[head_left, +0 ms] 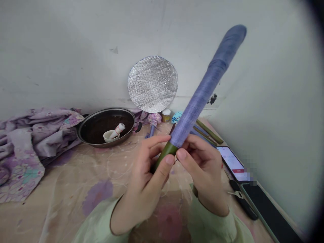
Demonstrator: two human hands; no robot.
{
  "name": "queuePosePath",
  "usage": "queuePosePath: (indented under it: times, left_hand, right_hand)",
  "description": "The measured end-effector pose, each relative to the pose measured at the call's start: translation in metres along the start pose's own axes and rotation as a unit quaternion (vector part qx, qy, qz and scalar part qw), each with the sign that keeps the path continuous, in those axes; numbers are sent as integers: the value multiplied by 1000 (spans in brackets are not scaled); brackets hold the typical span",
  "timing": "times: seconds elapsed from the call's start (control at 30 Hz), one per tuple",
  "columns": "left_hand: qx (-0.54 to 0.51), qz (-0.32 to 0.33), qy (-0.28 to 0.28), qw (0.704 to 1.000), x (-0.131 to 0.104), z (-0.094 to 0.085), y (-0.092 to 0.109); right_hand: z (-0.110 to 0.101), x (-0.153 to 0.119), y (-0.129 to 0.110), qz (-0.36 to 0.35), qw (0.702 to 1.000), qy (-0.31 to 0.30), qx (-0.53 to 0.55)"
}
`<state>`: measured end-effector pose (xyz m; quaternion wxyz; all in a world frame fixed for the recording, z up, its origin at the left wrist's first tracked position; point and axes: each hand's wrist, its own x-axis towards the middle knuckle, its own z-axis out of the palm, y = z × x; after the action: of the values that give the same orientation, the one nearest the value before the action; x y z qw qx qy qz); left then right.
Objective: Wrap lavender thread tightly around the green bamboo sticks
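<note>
A green stick [165, 154], perhaps bamboo, is wrapped in tight turns of blue-violet thread [199, 96] over most of its length. It tilts up to the right, its upper end more smoothly covered. My left hand [149, 175] is closed round the bare green lower end, with the thumb along it. My right hand [202, 168] is closed at the lower edge of the winding, thumb and fingers pinching there. A short dark bit shows between the two thumbs, too small to name. The stick's bottom end is hidden in my left hand.
A dark pan [83, 133] holds a white bowl [107, 135] with a white roll in it. Behind stands a silver foil disc [153, 84]. Floral cloth [22, 152] lies left. Right are green sticks [211, 131], a lit phone [231, 163], a key [238, 193] and a dark device [268, 209].
</note>
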<state>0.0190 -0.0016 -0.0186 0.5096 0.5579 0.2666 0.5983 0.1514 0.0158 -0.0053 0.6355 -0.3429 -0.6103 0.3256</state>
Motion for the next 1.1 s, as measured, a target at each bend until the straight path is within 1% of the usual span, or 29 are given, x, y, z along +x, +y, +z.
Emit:
queuePosePath:
  times: [0.13, 0.33, 0.4, 0.5, 0.6, 0.73, 0.8, 0.87, 0.93, 1.03, 1.1]
  left_hand:
    - [-45, -17, 8, 999, 1, 0, 4]
    - [-128, -46, -41, 990, 5, -4, 4]
    - [-148, -56, -47, 986, 6, -4, 5]
    - [-178, -63, -51, 981, 6, -3, 8]
    - [-208, -87, -62, 972, 5, -3, 11]
    - [-243, -122, -75, 959, 6, -4, 12]
    - [-257, -120, -87, 955, 6, -5, 11]
    - [-279, -102, -107, 949, 7, -7, 10]
    - [-292, -97, -116, 944, 6, -7, 10]
    - [-294, -129, -108, 941, 4, -7, 11]
    - [-307, -124, -127, 935, 3, -8, 10]
  right_hand:
    - [0, 1, 1, -8, 1000, -5, 7]
    - [0, 1, -2, -12, 999, 15, 29]
    - [0, 1, -4, -12, 999, 15, 30]
    - [0, 0, -7, 5, 999, 3, 44]
    - [2, -1, -8, 20, 997, -20, 78]
    - [4, -2, -7, 6, 991, -44, 124]
    - [5, -2, -6, -3, 990, -49, 135]
    - [5, -3, -4, -3, 991, -47, 129]
    - [4, -3, -3, 11, 993, -39, 109]
    - [3, -5, -1, 44, 995, -23, 82]
    - [2, -5, -1, 61, 995, -19, 78]
